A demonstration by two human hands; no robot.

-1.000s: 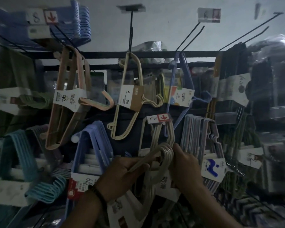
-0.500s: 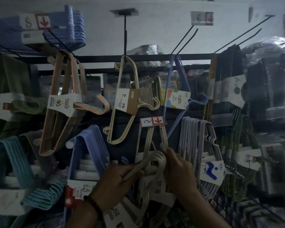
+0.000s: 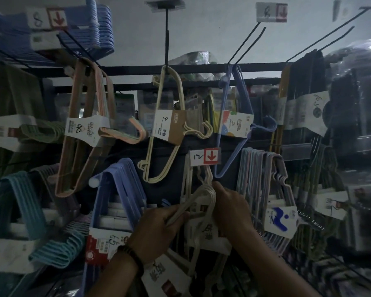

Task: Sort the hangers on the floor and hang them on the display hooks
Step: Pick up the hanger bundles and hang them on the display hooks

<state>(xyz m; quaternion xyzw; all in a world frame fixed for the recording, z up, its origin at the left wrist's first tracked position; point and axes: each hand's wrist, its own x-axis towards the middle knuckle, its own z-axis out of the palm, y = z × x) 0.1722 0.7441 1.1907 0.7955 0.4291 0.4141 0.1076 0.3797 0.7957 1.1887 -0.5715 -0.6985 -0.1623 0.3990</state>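
Observation:
A bundle of cream hangers (image 3: 202,197) hangs low in the middle of the display, just under the price tag marked 12 (image 3: 204,156). My left hand (image 3: 159,227) grips the bundle's hook ends from the left. My right hand (image 3: 230,207) holds the same bundle from the right, fingers curled behind it at the top. The display hook under the tag is hidden by the hangers. A card label (image 3: 210,236) of the bundle shows between my wrists.
Packs fill the rack: pink hangers (image 3: 84,133), cream hangers (image 3: 169,125), blue hangers (image 3: 238,125), lavender-blue hangers (image 3: 120,189), pastel hangers (image 3: 263,189), teal hangers (image 3: 19,211). Long bare wire hooks (image 3: 321,33) stick out at the upper right. Black packs (image 3: 308,103) hang at right.
Both hands have stayed on the cream bundle below the 12 tag. The view has shifted slightly; the grip looks the same.

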